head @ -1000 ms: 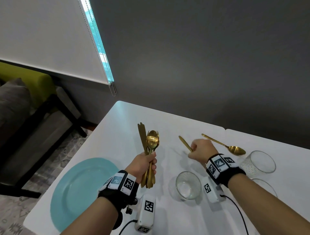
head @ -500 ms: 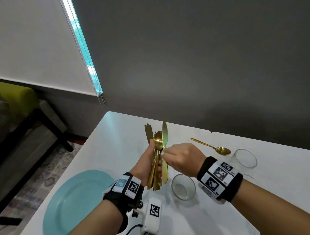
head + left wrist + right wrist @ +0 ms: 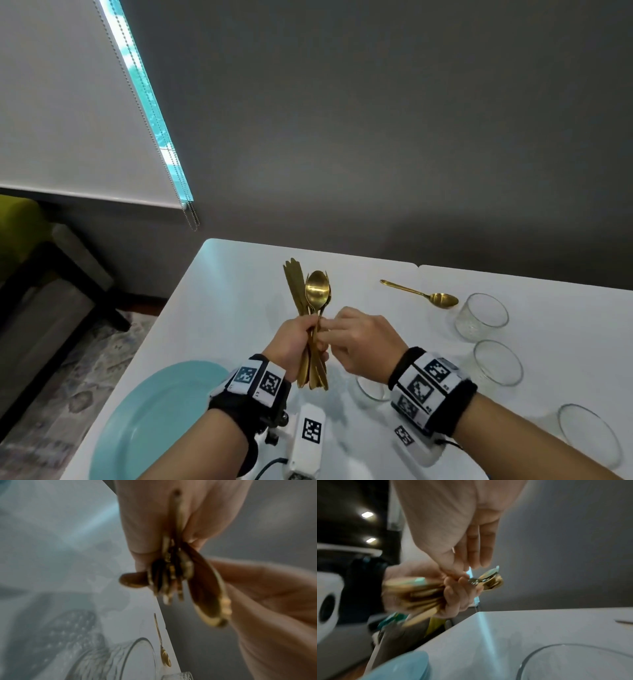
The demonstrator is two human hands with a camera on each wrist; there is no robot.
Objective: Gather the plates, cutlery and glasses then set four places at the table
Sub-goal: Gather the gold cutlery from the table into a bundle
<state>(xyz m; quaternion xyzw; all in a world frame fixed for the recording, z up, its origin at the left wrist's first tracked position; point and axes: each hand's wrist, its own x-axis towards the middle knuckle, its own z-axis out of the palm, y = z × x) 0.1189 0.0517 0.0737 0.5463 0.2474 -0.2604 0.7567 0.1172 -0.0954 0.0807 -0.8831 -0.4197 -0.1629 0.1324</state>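
Several gold pieces of cutlery stood bunched upright in the left hand, whose grip was curled tight round the handles above the white desk, just beyond the teal plate lying at its near left corner. To its right, the right hand met the bundle at mid-handle, thumb and forefinger pinching what looked like a single piece while the other fingers stayed straight and clear of it; which piece it was, the blurred wrist views did not show. Judged from the task, the step was gathering the cutlery into one bundle, and doing it well meant keeping the left fist firm and low on the handles, seating or drawing one piece at a time along the bundle's length, so nothing slid out over the glass directly below the wrists. Farther right, one spoon lay apart on the desk, ungathered, near three more glasses ranged along the right side
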